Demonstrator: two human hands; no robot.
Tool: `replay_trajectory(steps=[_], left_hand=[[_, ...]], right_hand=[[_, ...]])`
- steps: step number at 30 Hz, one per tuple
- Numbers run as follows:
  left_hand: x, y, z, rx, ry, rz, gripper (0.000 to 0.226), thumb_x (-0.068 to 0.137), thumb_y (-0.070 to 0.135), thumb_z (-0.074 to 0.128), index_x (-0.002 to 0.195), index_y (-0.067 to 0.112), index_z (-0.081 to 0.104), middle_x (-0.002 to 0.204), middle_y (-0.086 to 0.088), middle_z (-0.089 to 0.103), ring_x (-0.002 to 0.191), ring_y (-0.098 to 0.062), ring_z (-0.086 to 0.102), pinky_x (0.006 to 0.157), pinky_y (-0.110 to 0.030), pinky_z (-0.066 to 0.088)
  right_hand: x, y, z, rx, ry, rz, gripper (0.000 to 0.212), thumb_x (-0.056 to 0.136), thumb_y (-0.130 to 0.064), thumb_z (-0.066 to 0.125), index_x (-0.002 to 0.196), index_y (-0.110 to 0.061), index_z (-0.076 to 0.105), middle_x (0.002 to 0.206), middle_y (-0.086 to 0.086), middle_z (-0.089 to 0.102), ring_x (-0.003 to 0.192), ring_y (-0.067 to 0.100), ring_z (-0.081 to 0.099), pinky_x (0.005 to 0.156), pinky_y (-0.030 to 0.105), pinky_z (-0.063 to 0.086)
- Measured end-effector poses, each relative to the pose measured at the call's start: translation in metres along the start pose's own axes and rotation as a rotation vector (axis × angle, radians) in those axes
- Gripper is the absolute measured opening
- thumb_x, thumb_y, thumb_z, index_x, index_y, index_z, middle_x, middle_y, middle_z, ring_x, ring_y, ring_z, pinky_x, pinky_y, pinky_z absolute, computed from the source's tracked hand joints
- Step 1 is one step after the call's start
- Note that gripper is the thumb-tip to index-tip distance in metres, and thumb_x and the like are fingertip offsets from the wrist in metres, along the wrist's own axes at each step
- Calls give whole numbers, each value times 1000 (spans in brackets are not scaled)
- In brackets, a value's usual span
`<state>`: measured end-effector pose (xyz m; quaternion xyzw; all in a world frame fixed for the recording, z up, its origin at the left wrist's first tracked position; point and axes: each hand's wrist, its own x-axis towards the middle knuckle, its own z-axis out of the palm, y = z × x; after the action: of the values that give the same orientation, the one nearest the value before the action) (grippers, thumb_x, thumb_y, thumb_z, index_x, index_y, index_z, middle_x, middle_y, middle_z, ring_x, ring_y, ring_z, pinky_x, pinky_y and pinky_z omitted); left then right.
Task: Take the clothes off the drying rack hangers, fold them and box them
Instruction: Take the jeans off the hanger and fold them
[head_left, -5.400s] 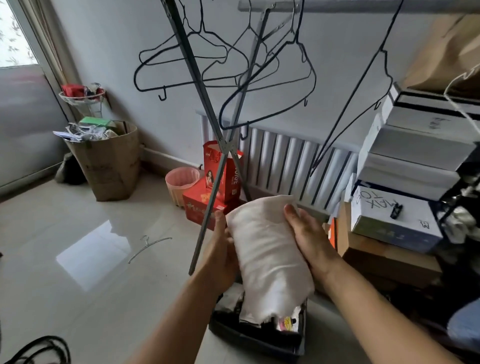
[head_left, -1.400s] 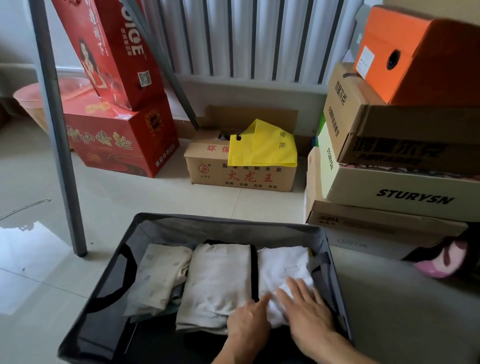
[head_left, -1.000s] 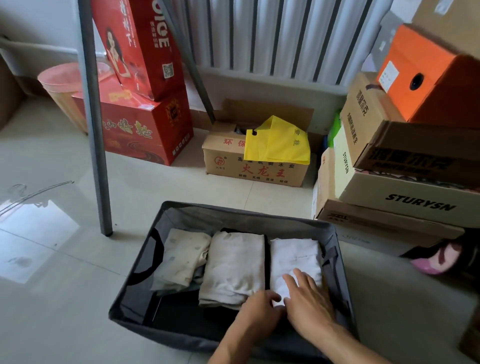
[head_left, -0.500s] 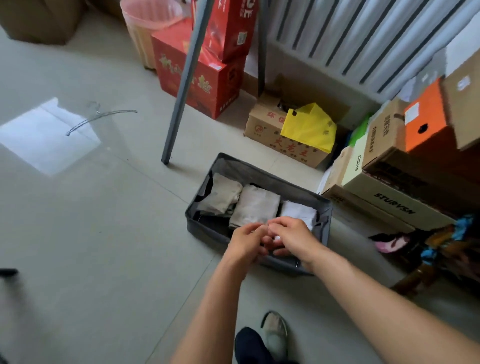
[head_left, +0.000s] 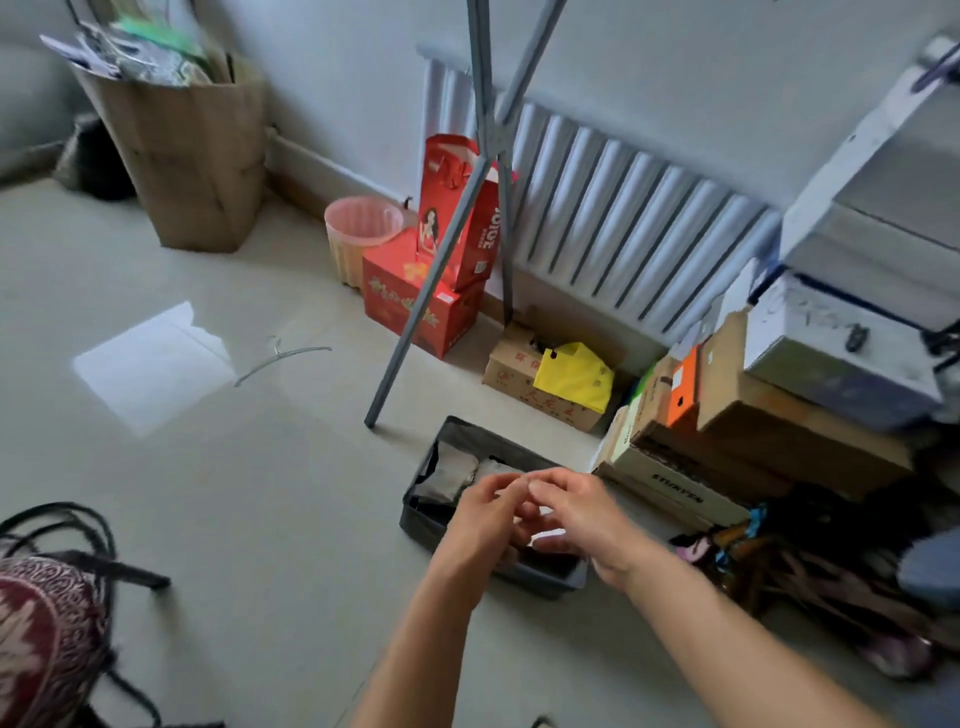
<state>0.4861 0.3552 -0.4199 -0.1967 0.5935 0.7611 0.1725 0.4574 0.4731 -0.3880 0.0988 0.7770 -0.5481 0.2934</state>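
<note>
The view had pulled up and back within a second: where the dark fabric storage box (head_left: 423, 512) had filled the frame, it now sat small on the pale floor (head_left: 270, 493), just in front of the grey drying rack legs (head_left: 441, 249) that crossed against the white radiator (head_left: 618, 228). That suggested the person had straightened up from the box, with the latest folded garment packed. Beyond the box to its right stood a stack of cardboard and shoe boxes (head_left: 779, 415); behind it, a small carton draped with a yellow bag (head_left: 574, 376), and farther left two red gift boxes (head_left: 415, 296) and a pink bin (head_left: 361, 234). A lone wire hanger (head_left: 283, 356) lay on the floor well to the left of the box.

Inside the box, folded clothes (head_left: 452, 473) lay side by side; two pale bundles showed at its far end, and the rest was hidden behind the hands.

A second earlier both hands had been pressing the white garment flat in the box. Now they had lifted clear and hovered above the near half of the box. The left hand (head_left: 485, 512) and right hand (head_left: 576, 512) were held together, fingertips meeting, fingers loosely curled. Neither appeared to hold any cloth. Judging by this, the next step was probably a return to the rack, though no hung clothes showed in this view.
</note>
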Motion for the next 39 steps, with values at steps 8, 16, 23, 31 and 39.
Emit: replay_trajectory(steps=[8, 16, 23, 31, 39], left_hand=[[-97, 71, 76, 117, -132, 109, 22, 98, 34, 55, 114, 22, 63, 87, -4, 73, 61, -8, 62, 52, -21, 47], [-174, 113, 203, 166, -319, 281, 20, 99, 27, 54, 113, 18, 64, 81, -6, 72, 68, -18, 64, 57, -28, 48], [-229, 130, 284, 203, -416, 343, 21, 97, 27, 57, 114, 17, 64, 75, 1, 70, 66, -15, 66, 51, -23, 48], [-271, 151, 346, 206, -446, 474, 24, 99, 28, 53, 120, 19, 60, 95, -5, 68, 65, -16, 58, 56, -29, 45], [-281, 177, 389, 330, -550, 549, 15, 99, 27, 53, 110, 22, 62, 99, -3, 69, 69, -15, 59, 55, -24, 48]], right_hand=[[-126, -53, -68, 1, 118, -126, 19, 101, -17, 47, 105, -14, 65, 91, 9, 73, 79, 22, 71, 70, 33, 57], [-248, -61, -167, 104, 376, -316, 18, 100, -9, 47, 104, -6, 64, 82, 7, 69, 70, 13, 67, 64, 31, 59], [-313, -51, -231, 78, 550, -401, 19, 99, -13, 51, 90, -20, 67, 82, 4, 69, 76, 16, 66, 64, 27, 52], [-374, -70, -284, -104, 778, -656, 15, 96, -12, 52, 96, -20, 66, 88, -6, 66, 81, 6, 62, 67, 13, 46], [-434, -119, -371, -230, 1287, -899, 19, 94, -6, 51, 102, -11, 67, 96, -2, 66, 83, 5, 59, 72, 9, 46]])
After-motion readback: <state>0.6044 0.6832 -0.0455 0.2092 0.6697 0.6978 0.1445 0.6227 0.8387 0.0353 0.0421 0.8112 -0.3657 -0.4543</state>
